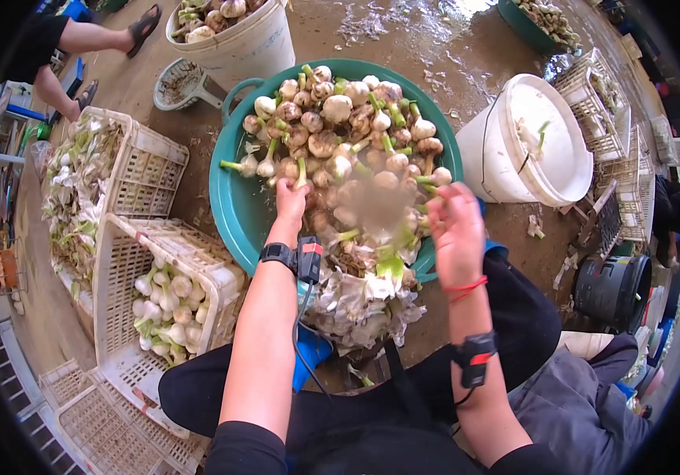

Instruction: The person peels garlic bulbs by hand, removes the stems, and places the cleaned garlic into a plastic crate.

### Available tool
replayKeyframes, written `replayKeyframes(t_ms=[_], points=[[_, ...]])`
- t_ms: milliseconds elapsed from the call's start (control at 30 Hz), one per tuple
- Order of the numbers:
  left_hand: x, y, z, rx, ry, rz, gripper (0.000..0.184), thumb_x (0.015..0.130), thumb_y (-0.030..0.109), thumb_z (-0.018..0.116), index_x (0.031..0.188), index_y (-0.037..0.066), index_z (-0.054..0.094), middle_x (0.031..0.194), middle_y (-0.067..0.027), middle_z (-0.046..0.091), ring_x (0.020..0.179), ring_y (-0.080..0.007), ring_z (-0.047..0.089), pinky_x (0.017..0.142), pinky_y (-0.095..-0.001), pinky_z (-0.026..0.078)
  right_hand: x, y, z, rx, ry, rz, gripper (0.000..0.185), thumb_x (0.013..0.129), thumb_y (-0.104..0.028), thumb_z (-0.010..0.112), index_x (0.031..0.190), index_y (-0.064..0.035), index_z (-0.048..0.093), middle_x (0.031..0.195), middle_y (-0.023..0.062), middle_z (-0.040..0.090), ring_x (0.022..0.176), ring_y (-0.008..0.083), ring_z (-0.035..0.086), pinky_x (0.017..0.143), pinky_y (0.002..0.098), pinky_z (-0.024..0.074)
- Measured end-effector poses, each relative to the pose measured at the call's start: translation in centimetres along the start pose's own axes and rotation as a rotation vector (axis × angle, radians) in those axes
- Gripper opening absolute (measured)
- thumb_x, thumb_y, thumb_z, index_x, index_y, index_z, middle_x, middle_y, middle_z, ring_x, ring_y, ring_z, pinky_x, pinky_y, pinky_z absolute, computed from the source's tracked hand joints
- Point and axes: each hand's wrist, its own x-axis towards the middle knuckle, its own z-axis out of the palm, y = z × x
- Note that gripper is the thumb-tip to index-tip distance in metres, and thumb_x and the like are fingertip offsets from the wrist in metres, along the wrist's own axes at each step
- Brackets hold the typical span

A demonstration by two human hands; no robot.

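My left hand (pixel 291 203) is closed at the left side of a green tub (pixel 229 229), pinching the green stem of a garlic bulb (pixel 302 169). A heap of garlic bulbs (pixel 337 108) with short stems fills much of the tub. Over the tub's right side, my right hand (pixel 457 229) has its fingers curled, close to another garlic bulb (pixel 440 176); what it grips, if anything, is hidden. Pale peeled skins (pixel 363 305) are piled at the tub's near edge. A blurred patch obscures the heap between my hands.
At left, one crate (pixel 146 158) holds stemmed garlic and skins, another (pixel 225 273) trimmed bulbs. A white bucket (pixel 486 150) stands right, a fuller garlic bucket (pixel 233 59) behind the tub, beside a scoop (pixel 181 85). A person's leg (pixel 102 37) shows upper left; scraps litter the floor.
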Motion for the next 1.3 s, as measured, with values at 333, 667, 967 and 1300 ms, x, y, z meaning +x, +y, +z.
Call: replayKeyframes(t_ms=[333,667,967,1300], points=[[-18.4,8.8,-1.3,-0.262,-0.440,0.042,0.023,0.082,0.009,0.054,0.104,0.002,0.057,0.096,-0.0067,0.058,0.087,-0.0132,0.055,0.077,-0.0266,0.046,-5.0,7.3,2.3,-0.366,-0.497,0.304,0.057,0.075,-0.006,0.067,0.126,-0.0029,0.044,0.122,0.0137,0.046,0.105,0.0160,0.052,0.081,0.0238,0.0482],[-22.9,11.9,-2.3,0.303,-0.245,0.267,0.013,0.073,0.009,0.059,0.077,-0.002,0.066,0.063,-0.0056,0.063,0.055,-0.0083,0.056,0.052,-0.0256,0.046,-10.1,3.1,2.7,-1.130,-0.525,-0.693,0.055,0.065,-0.005,0.071,0.118,-0.0134,0.055,0.097,0.0114,0.051,0.084,0.0240,0.055,0.071,0.0312,0.0482],[-25.1,11.6,-3.7,-0.200,-0.484,-0.162,0.008,0.082,0.012,0.055,0.077,0.008,0.050,0.065,0.0005,0.053,0.051,-0.0068,0.047,0.048,-0.0195,0.040,-12.2,3.4,1.7,-0.444,-0.614,0.211,0.035,0.092,-0.024,0.046,0.121,-0.0060,0.045,0.100,0.0054,0.058,0.083,0.0122,0.058,0.070,0.0241,0.0487],[-28.2,12.8,-3.3,-0.141,-0.512,-0.037,0.010,0.077,0.002,0.057,0.072,0.008,0.050,0.058,0.0019,0.050,0.041,-0.0017,0.043,0.033,-0.0153,0.032,-12.8,3.9,0.9,-0.321,-0.506,0.273,0.040,0.079,-0.015,0.067,0.114,-0.0046,0.049,0.093,0.0011,0.058,0.082,0.0119,0.056,0.073,0.0248,0.0479]])
